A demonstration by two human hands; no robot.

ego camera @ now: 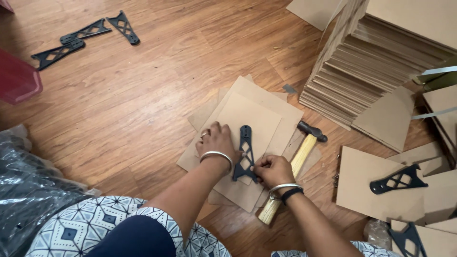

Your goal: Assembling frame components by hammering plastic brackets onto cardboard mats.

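A wooden floor [143,95] carried everything. Cardboard sheets [257,119], a hammer [295,166] and black brackets [85,38] lay on it.
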